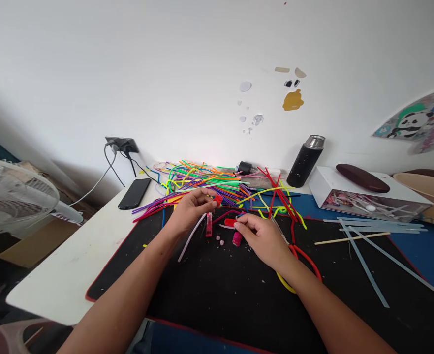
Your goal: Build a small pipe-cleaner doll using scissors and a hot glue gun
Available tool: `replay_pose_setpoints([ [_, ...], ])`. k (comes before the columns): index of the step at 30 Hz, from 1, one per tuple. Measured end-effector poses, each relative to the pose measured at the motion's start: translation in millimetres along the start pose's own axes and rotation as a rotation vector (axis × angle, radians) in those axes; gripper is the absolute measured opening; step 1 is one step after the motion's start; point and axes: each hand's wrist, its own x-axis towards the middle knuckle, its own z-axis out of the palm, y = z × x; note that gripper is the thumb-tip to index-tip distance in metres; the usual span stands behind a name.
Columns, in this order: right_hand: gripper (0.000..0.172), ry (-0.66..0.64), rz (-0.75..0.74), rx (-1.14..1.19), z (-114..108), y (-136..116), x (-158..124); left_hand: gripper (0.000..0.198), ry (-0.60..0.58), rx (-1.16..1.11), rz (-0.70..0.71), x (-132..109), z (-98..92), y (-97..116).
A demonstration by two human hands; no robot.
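Note:
My left hand (pixel 192 210) pinches a small red fuzzy piece (pixel 218 199) between thumb and fingertips, above the black mat (pixel 202 290). My right hand (pixel 259 236) has its thumb and fingers closed on a flat red oval piece (pixel 230 223), which points to the left. Between and below the hands lie a translucent pink lighter (pixel 208 226), a magenta coiled roll (pixel 236 239) and a pair of tiny pale pink bits. A white pipe cleaner (pixel 190 240) lies beside my left hand. Red and yellow pipe cleaners curve out from behind my right wrist.
A heap of colourful pipe cleaners (pixel 209 179) lies along the wall. A phone (pixel 134 193) is at the left. A dark flask (pixel 305 161) stands behind, near a white box (pixel 372 184) bearing a maroon case. Glue sticks (pixel 366 265) lie right; a fan (pixel 17 191) stands left.

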Motion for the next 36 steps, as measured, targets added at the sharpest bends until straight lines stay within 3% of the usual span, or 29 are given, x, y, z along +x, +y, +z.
replay_pose_setpoints([
  [7,0.021,-0.302,-0.052,-0.125,2,-15,-6,0.039,-0.01,-0.025,-0.017,-1,1.7,-1],
  [18,0.015,-0.453,-0.062,-0.301,5,-19,-9,0.038,-0.041,-0.124,-0.058,-1,6.9,-4],
  [21,0.016,-0.401,-0.048,-0.271,4,-19,-8,0.038,-0.015,-0.146,-0.069,-2,8.0,-5],
  [30,0.025,-0.021,0.053,0.087,-2,-5,1,0.038,-0.061,-0.231,-0.164,-4,11.7,-9],
  [36,0.028,0.045,0.089,0.229,-1,-1,4,0.039,-0.123,-0.153,-0.181,-8,22.6,-15],
])
